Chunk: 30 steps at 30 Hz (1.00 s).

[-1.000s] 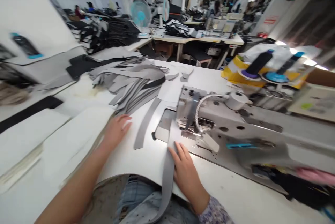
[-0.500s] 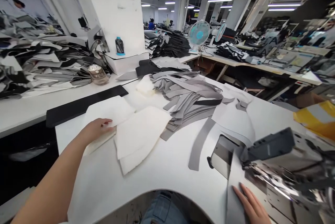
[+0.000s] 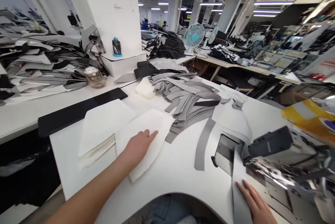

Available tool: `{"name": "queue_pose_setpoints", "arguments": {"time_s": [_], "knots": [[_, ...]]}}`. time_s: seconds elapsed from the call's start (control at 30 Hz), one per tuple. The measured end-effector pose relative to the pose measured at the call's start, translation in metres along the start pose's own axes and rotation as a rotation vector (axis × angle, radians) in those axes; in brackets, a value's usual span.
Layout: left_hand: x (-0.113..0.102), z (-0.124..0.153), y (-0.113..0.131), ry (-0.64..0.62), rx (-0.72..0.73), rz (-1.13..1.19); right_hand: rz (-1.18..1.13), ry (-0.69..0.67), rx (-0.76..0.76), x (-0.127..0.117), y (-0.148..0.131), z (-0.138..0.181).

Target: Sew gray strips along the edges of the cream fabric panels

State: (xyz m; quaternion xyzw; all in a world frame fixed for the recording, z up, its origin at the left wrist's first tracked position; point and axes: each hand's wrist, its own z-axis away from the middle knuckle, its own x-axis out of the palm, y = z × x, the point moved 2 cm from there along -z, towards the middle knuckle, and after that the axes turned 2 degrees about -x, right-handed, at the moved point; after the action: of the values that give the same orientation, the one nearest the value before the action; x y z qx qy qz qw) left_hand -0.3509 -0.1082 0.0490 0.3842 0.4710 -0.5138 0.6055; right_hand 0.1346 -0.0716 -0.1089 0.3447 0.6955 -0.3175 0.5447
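Observation:
My left hand (image 3: 138, 146) rests on a white, fabric-like panel (image 3: 154, 122) left of centre. Its index finger points right and the others are partly bent; I see no panel edge gripped. Just left of that panel lies a stack of similar white panels (image 3: 104, 121). My right hand (image 3: 258, 201), fingers stretched out, lies on a long grey strip (image 3: 239, 189) at the lower right. This strip runs up to the sewing machine (image 3: 282, 168), where its far end is hidden. Another grey strip (image 3: 204, 147) lies flat between my hands.
A large pile of grey strips (image 3: 185, 98) covers the table's far middle. A phone-like flat device (image 3: 225, 156) lies beside the machine. Black material (image 3: 81, 110) borders the table's left. Behind stand a clear jar (image 3: 94, 77), a thread cone (image 3: 117, 47) and a fan (image 3: 194, 35).
My left hand has moved right, from the left stack of white panels onto the neighbouring white panel. My right hand stays on the grey strip. The view has shifted slightly.

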Motion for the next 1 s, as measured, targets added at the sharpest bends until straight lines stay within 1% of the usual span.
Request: {"name": "queue_pose_setpoints", "arguments": {"time_s": [0.03,0.1,0.17,0.27,0.33,0.4,0.43,0.5,0.6,0.73,0.83,0.9,1.0], "knots": [[0.002,-0.003,0.008,-0.033,0.015,-0.005,0.002,0.002,0.023,-0.002,-0.002,-0.002],[0.006,-0.009,0.017,-0.056,0.024,-0.011,-0.003,0.01,0.057,-0.005,-0.006,-0.005],[0.01,-0.015,0.021,-0.024,0.021,-0.021,-0.018,0.037,0.053,-0.008,-0.012,-0.007],[0.013,-0.02,0.024,0.069,-0.011,-0.026,-0.035,0.072,-0.029,-0.009,-0.027,-0.002],[0.014,-0.023,0.027,0.098,-0.051,-0.032,-0.044,0.081,-0.16,-0.006,-0.04,0.009],[0.015,-0.026,0.032,0.088,-0.086,-0.054,-0.035,0.158,-0.411,-0.002,-0.054,0.023],[0.014,-0.028,0.035,0.082,-0.104,-0.067,-0.008,0.216,-0.503,-0.001,-0.06,0.03],[0.013,-0.03,0.041,0.08,-0.139,-0.076,0.05,0.246,-0.572,0.001,-0.066,0.038],[0.01,-0.031,0.052,0.074,-0.181,-0.091,0.066,0.202,-0.553,-0.001,-0.07,0.039],[0.005,-0.028,0.07,0.026,-0.235,-0.184,0.015,0.164,-0.506,-0.009,-0.071,0.035],[0.001,-0.027,0.074,0.074,-0.25,-0.195,0.0,0.196,-0.511,-0.012,-0.07,0.036],[-0.001,-0.028,0.069,0.117,-0.269,-0.103,0.012,0.229,-0.53,-0.01,-0.07,0.036],[-0.009,-0.03,0.054,0.098,-0.352,0.111,0.038,0.244,-0.536,0.001,-0.071,0.036]]}}
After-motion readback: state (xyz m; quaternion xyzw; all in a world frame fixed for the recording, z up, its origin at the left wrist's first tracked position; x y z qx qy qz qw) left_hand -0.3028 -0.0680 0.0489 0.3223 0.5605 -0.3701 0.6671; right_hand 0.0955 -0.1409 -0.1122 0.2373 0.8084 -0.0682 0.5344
